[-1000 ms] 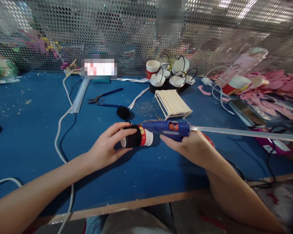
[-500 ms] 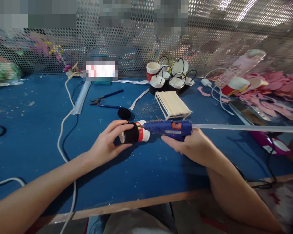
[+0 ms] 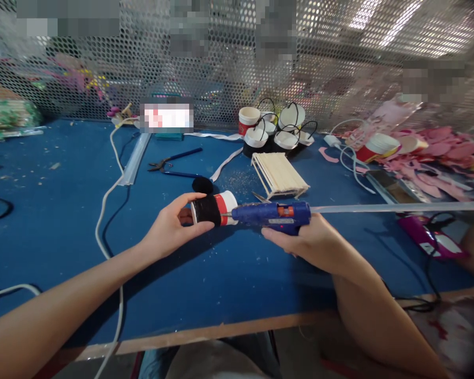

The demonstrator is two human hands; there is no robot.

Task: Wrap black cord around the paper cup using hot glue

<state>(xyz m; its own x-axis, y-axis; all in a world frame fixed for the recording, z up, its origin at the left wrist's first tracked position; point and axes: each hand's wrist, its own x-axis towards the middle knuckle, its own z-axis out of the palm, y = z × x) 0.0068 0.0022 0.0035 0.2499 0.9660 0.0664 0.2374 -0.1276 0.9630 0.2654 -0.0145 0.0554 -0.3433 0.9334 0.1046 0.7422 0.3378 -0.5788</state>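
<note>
My left hand (image 3: 176, 223) grips a small paper cup (image 3: 228, 202) lying on its side, its thumb in front and fingers behind. Black yarn (image 3: 207, 211) wraps the lower part of the cup, while a red band and white rim stay bare. A ball of black yarn (image 3: 202, 185) sits just behind it. In my right hand (image 3: 300, 234) is a blue glue gun (image 3: 270, 213), its metal tip at the border of the yarn and the red band. A long clear glue stick (image 3: 379, 207) sticks out of the gun's back end to the right.
Pliers (image 3: 176, 163) lie open behind the cup. A wooden stick stand (image 3: 280, 173) and several cups with black handles (image 3: 286, 138) are farther back. Glue sticks (image 3: 134, 160) and a white cable (image 3: 105, 210) lie left. Pink pieces (image 3: 430, 158) and a purple device (image 3: 430, 237) are at right.
The cup has turned in my left hand, showing more of its red band. My left fingers have shifted toward its far side. The glue gun's tip now sits lower on the cup.
</note>
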